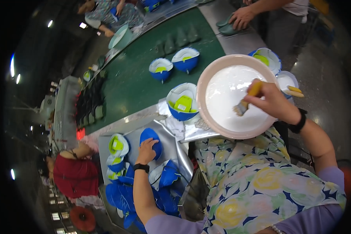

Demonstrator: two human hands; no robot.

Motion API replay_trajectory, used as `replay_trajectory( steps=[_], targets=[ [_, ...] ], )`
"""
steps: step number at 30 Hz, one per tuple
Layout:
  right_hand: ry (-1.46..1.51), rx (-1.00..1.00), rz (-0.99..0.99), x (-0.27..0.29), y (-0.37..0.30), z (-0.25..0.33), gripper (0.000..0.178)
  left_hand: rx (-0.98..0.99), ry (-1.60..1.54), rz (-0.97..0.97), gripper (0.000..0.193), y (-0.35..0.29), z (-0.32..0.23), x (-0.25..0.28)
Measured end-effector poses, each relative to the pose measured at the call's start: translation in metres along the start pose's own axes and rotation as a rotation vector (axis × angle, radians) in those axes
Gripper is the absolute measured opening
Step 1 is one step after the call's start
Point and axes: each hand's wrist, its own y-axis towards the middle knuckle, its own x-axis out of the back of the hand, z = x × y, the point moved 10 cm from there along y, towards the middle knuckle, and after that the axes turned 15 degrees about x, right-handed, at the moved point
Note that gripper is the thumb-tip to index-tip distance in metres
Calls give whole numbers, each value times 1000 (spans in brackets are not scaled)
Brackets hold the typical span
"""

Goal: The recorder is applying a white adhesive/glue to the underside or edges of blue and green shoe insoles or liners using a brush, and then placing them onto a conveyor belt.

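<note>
My right hand point(267, 99) grips a paintbrush point(241, 108) with a yellow handle and pale bristles. The bristles hang over the white liquid in a large pale pink basin point(202, 85); I cannot tell whether they touch it. To the lower left, my left hand point(146, 151) has its fingers closed on a blue shoe upper point(150, 136) above a metal tray point(165, 130). Beside that hand lie more blue uppers point(119, 197), some with white linings and lime-green insides point(116, 144). Another blue and white upper point(182, 102) stands against the basin's left side.
A green conveyor belt point(132, 93) carries two uppers point(173, 64) and dark foot-shaped lasts point(179, 39). A co-worker's hand point(241, 17) touches teal lasts point(225, 28) at the far right. A white tub point(288, 80) with yellow-handled brushes stands right of the basin. A person in red point(76, 173) is at left.
</note>
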Motion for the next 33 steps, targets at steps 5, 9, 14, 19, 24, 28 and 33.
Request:
replay_trajectory(
  steps=[5, 9, 14, 19, 24, 28, 33],
  targets=[
    [-40, 104, 111, -34, 9, 9, 22, -253, -111, -99, 54, -15, 7, 22],
    [-67, 78, 326, -69, 3, 4, 23, -142, 64, -222, 53, -20, 23, 15],
    [-271, 198, 246, -46, -1, 3, 22, -16, -498, -501, 42, -26, 48, 94],
    [-68, 190, 353, -66, 3, 17, 23, 26, -1743, -68, 42, -28, -11, 134],
    [-317, 280, 476, -58, -6, -1, 26, -116, -1552, 188, 48, -15, -107, 127],
    [-258, 224, 182, 25, 14, 9, 23, -201, -1417, 375, 52, -11, -176, 127],
    [-140, 345, -32, 67, 34, 54, 20, -362, -1269, 639, 48, -10, -273, 130]
  ],
)
